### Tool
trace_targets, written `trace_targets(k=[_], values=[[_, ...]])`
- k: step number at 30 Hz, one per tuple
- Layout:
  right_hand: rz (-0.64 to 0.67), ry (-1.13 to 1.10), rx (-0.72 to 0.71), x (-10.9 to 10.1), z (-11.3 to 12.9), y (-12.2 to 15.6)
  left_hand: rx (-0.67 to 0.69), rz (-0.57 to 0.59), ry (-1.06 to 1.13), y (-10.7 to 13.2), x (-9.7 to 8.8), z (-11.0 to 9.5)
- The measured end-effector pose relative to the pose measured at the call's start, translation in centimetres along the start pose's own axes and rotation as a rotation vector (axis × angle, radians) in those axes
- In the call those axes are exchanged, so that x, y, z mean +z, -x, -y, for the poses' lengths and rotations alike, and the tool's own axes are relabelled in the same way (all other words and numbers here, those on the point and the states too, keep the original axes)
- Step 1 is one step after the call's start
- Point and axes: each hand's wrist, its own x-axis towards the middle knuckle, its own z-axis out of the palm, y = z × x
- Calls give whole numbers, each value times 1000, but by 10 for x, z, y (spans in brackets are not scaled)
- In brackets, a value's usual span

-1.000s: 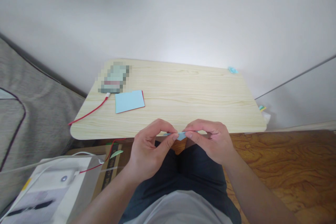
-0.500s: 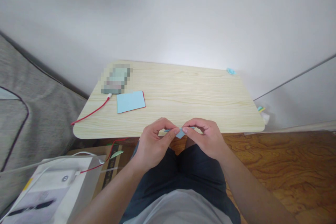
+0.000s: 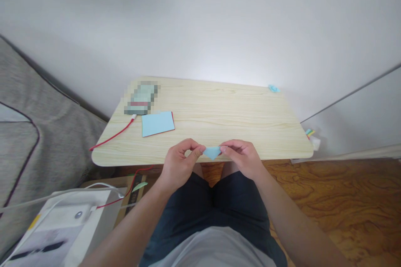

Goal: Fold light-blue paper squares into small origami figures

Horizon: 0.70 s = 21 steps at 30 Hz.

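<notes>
A small light-blue piece of paper point(image 3: 212, 152), folded into a triangle with its tip pointing down towards me, is stretched between my hands at the table's front edge. My left hand point(image 3: 183, 162) pinches its left corner between thumb and forefinger. The right corner sits in the pinch of my right hand point(image 3: 242, 156). To the left on the table lies a stack of paper sheets point(image 3: 158, 124), light blue on top with a red edge showing at its right side.
A blurred phone point(image 3: 142, 96) with a red cable point(image 3: 114, 135) lies at the table's point(image 3: 219, 108) left. A small blue paper shape point(image 3: 274, 88) rests at the back right. Beside my left arm stand a white box point(image 3: 97, 217) and white cords. A pale wall point(image 3: 200, 21) rises behind.
My hands have drawn apart a little, so more of the blue paper triangle shows between them. Both keep their pinch. The whole view has shifted slightly.
</notes>
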Motion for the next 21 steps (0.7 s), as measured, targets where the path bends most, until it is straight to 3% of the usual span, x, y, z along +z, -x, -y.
trace_targets(k=[5,14,21], values=[[-59,57,-56,-5,-7,-4,-9,19,55,-8,3,6],[-128,38,-143,2,-7,-5,-6,-60,234,-5,12,22],[-67,-274,37,13,-7,-5,174,-171,53,-1,20,15]])
